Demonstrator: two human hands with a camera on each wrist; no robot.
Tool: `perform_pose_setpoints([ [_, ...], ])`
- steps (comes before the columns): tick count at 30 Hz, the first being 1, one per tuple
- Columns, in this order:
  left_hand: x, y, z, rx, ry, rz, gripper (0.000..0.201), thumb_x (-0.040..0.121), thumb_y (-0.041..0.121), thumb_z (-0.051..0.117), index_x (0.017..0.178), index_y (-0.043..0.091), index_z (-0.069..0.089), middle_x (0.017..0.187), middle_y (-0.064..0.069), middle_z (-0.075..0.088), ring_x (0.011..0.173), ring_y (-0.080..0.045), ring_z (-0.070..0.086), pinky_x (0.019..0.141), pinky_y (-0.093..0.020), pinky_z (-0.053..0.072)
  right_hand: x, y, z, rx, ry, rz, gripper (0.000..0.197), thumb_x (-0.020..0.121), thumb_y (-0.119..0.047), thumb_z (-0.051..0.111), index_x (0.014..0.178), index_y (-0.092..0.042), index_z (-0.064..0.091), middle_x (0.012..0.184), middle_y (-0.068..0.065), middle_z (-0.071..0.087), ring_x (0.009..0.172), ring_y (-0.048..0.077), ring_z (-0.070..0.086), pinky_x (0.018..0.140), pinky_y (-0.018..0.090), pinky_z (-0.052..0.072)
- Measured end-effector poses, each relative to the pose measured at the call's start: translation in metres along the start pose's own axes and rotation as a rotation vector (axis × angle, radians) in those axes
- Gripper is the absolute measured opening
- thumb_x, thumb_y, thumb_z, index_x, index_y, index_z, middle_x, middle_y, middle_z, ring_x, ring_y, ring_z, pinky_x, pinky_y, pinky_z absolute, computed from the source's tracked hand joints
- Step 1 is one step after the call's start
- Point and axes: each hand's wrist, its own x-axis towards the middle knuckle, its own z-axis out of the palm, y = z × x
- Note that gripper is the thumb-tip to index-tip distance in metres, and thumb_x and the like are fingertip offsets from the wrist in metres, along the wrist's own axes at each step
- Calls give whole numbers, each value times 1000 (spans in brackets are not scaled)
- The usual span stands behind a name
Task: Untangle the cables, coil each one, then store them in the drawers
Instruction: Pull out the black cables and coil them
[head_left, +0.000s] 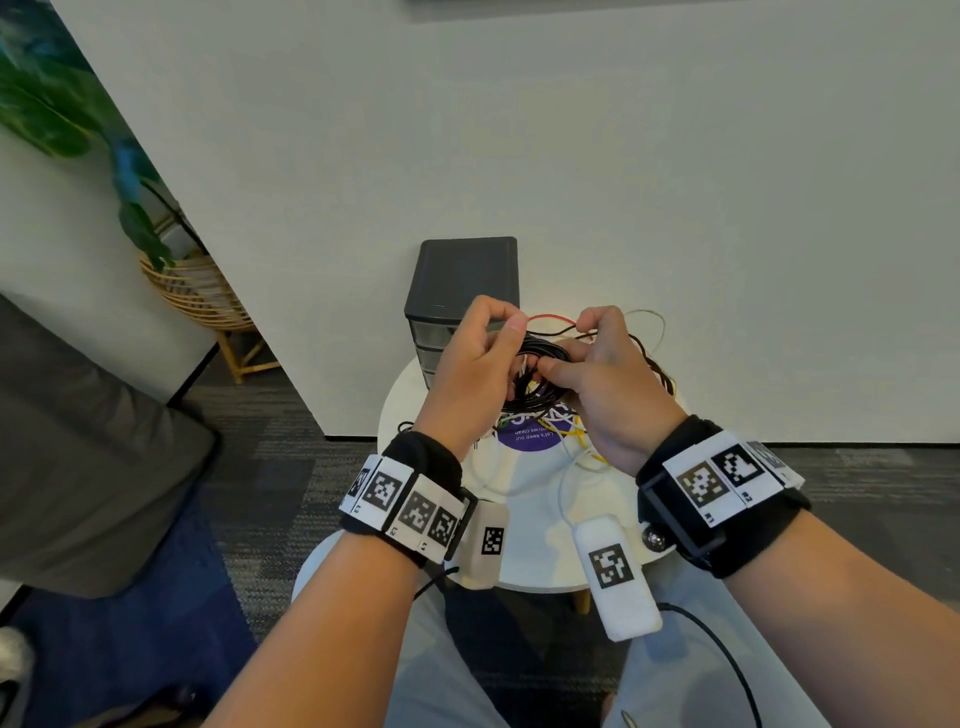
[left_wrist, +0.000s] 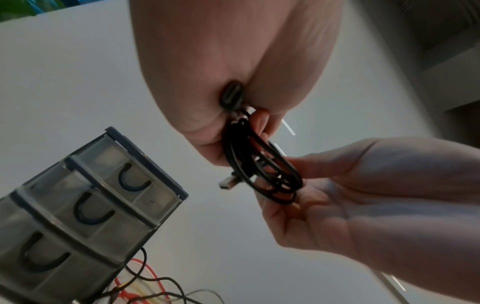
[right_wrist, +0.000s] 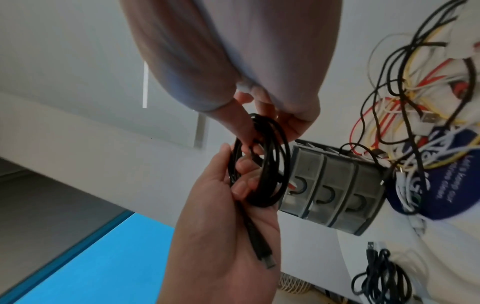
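**Black coil in both hands, the rest of the tangle on the table**

So you've got the black cable (head_left: 540, 364) wound into a small coil and you're holding it up in the air over the round white table (head_left: 524, 540), right in front of the drawer unit (head_left: 460, 291). Your left hand (head_left: 475, 364) has its fingers curled through the loops from the 9 o'clock side, and in the right wrist view the cable's USB plug (right_wrist: 267, 261) lies across that palm. Your right hand (head_left: 605, 384) pinches the coil from the 3 o'clock side, thumb pressed on the strands. Both hands are closed on the same coil, almost touching each other.

The drawer unit sits at the table's 12 o'clock edge against the wall. It's dark grey with three translucent drawers, all pushed in as far as the wrist views show.

The leftover tangle (right_wrist: 405, 98) of red, yellow, white and black wires lies on the table below your hands and off toward 3 o'clock, partly over a purple sticker (head_left: 530, 441). In the head view a red wire (head_left: 550, 318) shows between your knuckles, but I can't tell whether either hand grips it.

Another black cable bundle (right_wrist: 381, 275) lies on the table by itself, well apart from the tangle.
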Motion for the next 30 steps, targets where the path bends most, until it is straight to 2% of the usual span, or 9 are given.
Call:
perform_pose_setpoints([
  [4, 2, -1, -2, -24, -41, -18, 16, 109, 24, 45, 112, 11, 54, 72, -11, 42, 57, -16, 38, 50, -27, 33, 4, -5, -9, -106, -137, 77, 46, 87, 13, 64, 107, -22, 40, 113, 32, 65, 92, 36, 66, 84, 46, 51],
  [7, 0, -1, 3, -12, -63, 14, 10, 108, 21, 45, 111, 14, 52, 73, -22, 46, 60, -21, 40, 55, -33, 36, 3, -4, -10, -398, -205, 12, 51, 80, 4, 75, 112, -23, 45, 101, 17, 72, 89, 33, 71, 84, 43, 58],
  [9, 0, -1, 6, -4, -47, 36, 10, 108, 21, 44, 112, 15, 51, 85, -34, 55, 64, -22, 47, 58, -35, 40, 3, -2, -5, -518, -164, -110, 44, 83, -3, 75, 111, -23, 47, 92, 8, 71, 85, 28, 71, 78, 41, 60],
  [14, 8, -2, 2, 16, -18, 74, 7, 108, 26, 45, 110, 23, 51, 90, -34, 57, 70, -27, 49, 64, -41, 42, 10, 0, -3, -376, 5, -205, 43, 81, -2, 77, 97, -27, 45, 78, 4, 56, 70, 19, 57, 66, 34, 50],
  [18, 11, -7, -3, 39, -64, 68, 8, 108, 22, 44, 110, 21, 52, 80, -20, 53, 67, -22, 45, 60, -36, 39, 9, 6, -5, -203, -10, -90, 45, 81, 4, 75, 95, -24, 43, 80, 11, 65, 76, 28, 64, 73, 44, 53],
  [22, 8, -12, -2, 55, -92, 72, 9, 108, 19, 45, 114, 17, 51, 79, -7, 61, 63, -12, 54, 56, -24, 44, 10, 8, -7, -112, -64, 73, 48, 79, 11, 71, 100, -20, 41, 85, 13, 62, 74, 28, 61, 60, 29, 48],
  [24, 5, -13, 1, 59, -108, 75, 9, 108, 17, 45, 115, 16, 51, 77, -4, 65, 61, -9, 57, 56, -20, 45, 12, 10, -8, -216, -99, 131, 47, 70, 0, 74, 102, -21, 47, 90, 15, 62, 78, 29, 62, 62, 31, 48],
  [26, 3, -14, 4, 65, -121, 69, 8, 108, 19, 46, 115, 19, 50, 82, -9, 69, 67, -15, 61, 59, -23, 49, 11, 11, -9, -405, -110, 85, 43, 65, -13, 74, 103, -21, 56, 95, 13, 67, 82, 30, 66, 65, 36, 52],
  [30, 1, -19, 8, 27, -107, 41, 8, 108, 20, 46, 114, 24, 49, 92, -21, 67, 73, -30, 61, 61, -27, 51, 10, 14, -8, -607, -88, -30, 24, 75, -15, 73, 97, -16, 65, 91, 6, 68, 87, 25, 66, 79, 44, 58],
])
